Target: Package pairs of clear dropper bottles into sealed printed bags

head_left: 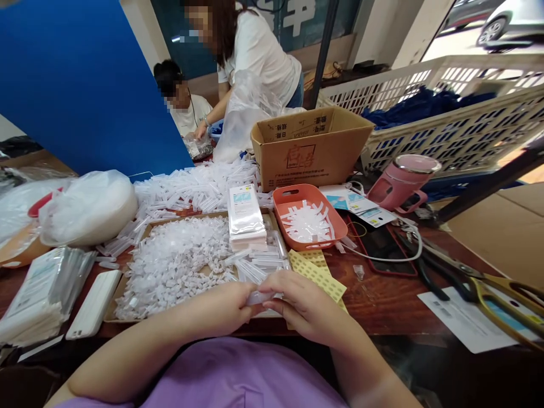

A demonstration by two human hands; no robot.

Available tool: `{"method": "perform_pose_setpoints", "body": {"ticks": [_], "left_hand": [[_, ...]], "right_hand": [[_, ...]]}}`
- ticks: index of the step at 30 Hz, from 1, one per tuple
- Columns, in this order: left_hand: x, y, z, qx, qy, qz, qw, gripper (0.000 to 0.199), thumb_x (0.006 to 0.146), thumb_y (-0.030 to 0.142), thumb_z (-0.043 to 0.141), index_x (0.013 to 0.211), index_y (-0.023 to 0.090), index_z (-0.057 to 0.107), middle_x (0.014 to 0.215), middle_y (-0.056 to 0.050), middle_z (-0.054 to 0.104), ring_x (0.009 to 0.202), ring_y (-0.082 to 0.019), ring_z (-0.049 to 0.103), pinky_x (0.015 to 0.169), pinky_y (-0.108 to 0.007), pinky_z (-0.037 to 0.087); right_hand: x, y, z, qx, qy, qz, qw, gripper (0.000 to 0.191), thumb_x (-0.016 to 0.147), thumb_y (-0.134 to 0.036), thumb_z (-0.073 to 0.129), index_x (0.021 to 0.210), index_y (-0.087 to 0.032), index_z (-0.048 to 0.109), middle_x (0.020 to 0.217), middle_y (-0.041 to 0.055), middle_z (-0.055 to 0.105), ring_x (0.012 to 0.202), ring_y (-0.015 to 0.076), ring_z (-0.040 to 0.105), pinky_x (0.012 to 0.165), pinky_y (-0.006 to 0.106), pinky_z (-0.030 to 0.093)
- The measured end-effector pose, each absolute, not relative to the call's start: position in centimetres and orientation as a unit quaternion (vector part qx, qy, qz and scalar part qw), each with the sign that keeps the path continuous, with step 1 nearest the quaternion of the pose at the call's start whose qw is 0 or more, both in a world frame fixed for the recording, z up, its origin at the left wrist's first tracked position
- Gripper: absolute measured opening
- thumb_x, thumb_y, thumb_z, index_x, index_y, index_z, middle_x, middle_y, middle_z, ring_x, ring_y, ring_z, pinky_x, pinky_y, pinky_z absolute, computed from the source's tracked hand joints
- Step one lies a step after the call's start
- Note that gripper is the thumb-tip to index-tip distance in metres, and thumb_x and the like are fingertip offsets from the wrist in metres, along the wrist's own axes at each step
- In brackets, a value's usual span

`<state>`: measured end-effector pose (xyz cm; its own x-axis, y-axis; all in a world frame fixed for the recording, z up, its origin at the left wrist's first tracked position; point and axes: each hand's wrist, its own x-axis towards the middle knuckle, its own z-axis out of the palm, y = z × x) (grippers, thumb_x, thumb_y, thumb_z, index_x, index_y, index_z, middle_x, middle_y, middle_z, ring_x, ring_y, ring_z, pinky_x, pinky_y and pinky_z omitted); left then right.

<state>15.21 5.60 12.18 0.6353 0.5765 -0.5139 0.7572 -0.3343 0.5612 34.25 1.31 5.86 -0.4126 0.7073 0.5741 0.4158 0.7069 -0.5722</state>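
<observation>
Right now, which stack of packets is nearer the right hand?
The middle stack, beside the orange basket; the other stack lies far left, away from the right hand.

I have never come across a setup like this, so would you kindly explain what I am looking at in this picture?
Of course. There is no machine here: these are a person's own bare hands, seen by a camera worn on their head, looking forward and down. There is just this one view.

The left hand and right hand meet at the near edge of a wooden table, holding a small clear plastic piece between their fingers.

Beyond them is a shallow tray of small clear pieces, with a stack of packets at its far right. To the right are an orange basket, yellow sheets, a pink mug and scissors. Two other people are in the background.
</observation>
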Motion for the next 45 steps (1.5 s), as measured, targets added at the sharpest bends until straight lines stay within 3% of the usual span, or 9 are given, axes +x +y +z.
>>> {"method": "perform_pose_setpoints", "body": {"ticks": [7,14,23,25,27,29,31,39,45], "left_hand": [[12.5,6.6,11.8,0.837,0.407,-0.068,0.361,0.033,0.092,0.032,0.045,0.115,0.019,0.063,0.116,-0.012,0.071,0.105,-0.028,0.066,0.091,-0.037,0.048],[9.6,7.5,9.9,0.846,0.407,-0.017,0.343,0.037,0.087,0.020,0.049,0.123,0.018,0.058,0.123,-0.014,0.068,0.115,-0.029,0.062,0.101,-0.043,0.045],[5.3,8.0,9.0,0.783,0.422,0.098,0.446,0.030,0.086,0.024,0.052,0.115,0.019,0.061,0.118,-0.012,0.067,0.116,-0.030,0.059,0.102,-0.043,0.042],[4.6,8.1,9.0,0.755,0.421,0.124,0.487,0.029,0.089,0.032,0.051,0.114,0.019,0.060,0.115,-0.012,0.067,0.113,-0.029,0.059,0.100,-0.042,0.044],[4.1,8.3,8.8,0.712,0.410,0.129,0.556,0.035,0.092,0.042,0.047,0.111,0.016,0.059,0.097,-0.011,0.068,0.093,-0.026,0.065,0.086,-0.040,0.051],[3.6,8.7,8.5,0.649,0.383,0.114,0.647,0.047,0.091,0.054,0.045,0.110,0.013,0.059,0.080,-0.008,0.065,0.069,-0.020,0.064,0.067,-0.034,0.054],[3.4,9.1,8.2,0.575,0.343,0.097,0.736,0.056,0.087,0.062,0.048,0.113,0.013,0.058,0.078,-0.006,0.065,0.060,-0.016,0.062,0.055,-0.028,0.052],[4.0,9.7,7.7,0.382,0.267,0.076,0.882,0.048,0.079,0.055,0.069,0.105,0.015,0.064,0.082,-0.007,0.071,0.065,-0.015,0.068,0.055,-0.023,0.054],[4.4,9.0,7.9,0.408,0.296,0.057,0.862,0.050,0.073,0.058,0.074,0.095,0.014,0.065,0.076,-0.005,0.070,0.062,-0.014,0.066,0.058,-0.025,0.052]], "right_hand": [[31.0,1.6,6.3,-0.372,-0.807,0.102,0.446,0.018,0.094,-0.019,0.054,0.111,-0.023,0.057,0.092,0.0047,0.072,0.085,0.0163,0.068,0.074,0.028,0.056],[28.0,1.8,6.1,-0.381,-0.806,0.077,0.447,0.025,0.093,-0.016,0.055,0.117,-0.024,0.058,0.100,0.0062,0.072,0.096,0.0163,0.068,0.084,0.029,0.058],[24.1,3.7,6.9,-0.368,-0.828,0.068,0.416,0.028,0.092,-0.018,0.056,0.120,-0.024,0.057,0.102,0.0065,0.073,0.096,0.0180,0.068,0.085,0.032,0.058],[23.6,4.0,6.5,-0.390,-0.802,0.110,0.439,0.043,0.091,-0.023,0.060,0.133,-0.027,0.050,0.114,0.0080,0.070,0.107,0.0193,0.066,0.093,0.034,0.055],[23.3,4.4,5.8,-0.420,-0.728,0.212,0.499,0.053,0.089,-0.030,0.063,0.139,-0.030,0.044,0.124,0.0077,0.065,0.115,0.0193,0.062,0.100,0.036,0.052],[23.2,4.8,5.2,-0.440,-0.635,0.321,0.548,0.044,0.090,-0.038,0.062,0.132,-0.031,0.052,0.123,0.0059,0.065,0.115,0.0180,0.062,0.101,0.035,0.051],[23.2,5.2,4.8,-0.457,-0.571,0.393,0.558,0.031,0.091,-0.045,0.059,0.117,-0.028,0.060,0.112,0.0048,0.068,0.104,0.0165,0.065,0.096,0.034,0.053],[23.6,5.9,5.9,-0.466,-0.459,0.570,0.496,0.051,0.078,-0.059,0.068,0.116,-0.024,0.064,0.098,0.0029,0.068,0.082,0.0141,0.066,0.080,0.032,0.056],[23.3,5.4,5.9,-0.412,-0.424,0.656,0.469,0.039,0.070,-0.056,0.077,0.088,-0.022,0.069,0.069,-0.0022,0.062,0.059,0.0102,0.056,0.062,0.028,0.052]]}}
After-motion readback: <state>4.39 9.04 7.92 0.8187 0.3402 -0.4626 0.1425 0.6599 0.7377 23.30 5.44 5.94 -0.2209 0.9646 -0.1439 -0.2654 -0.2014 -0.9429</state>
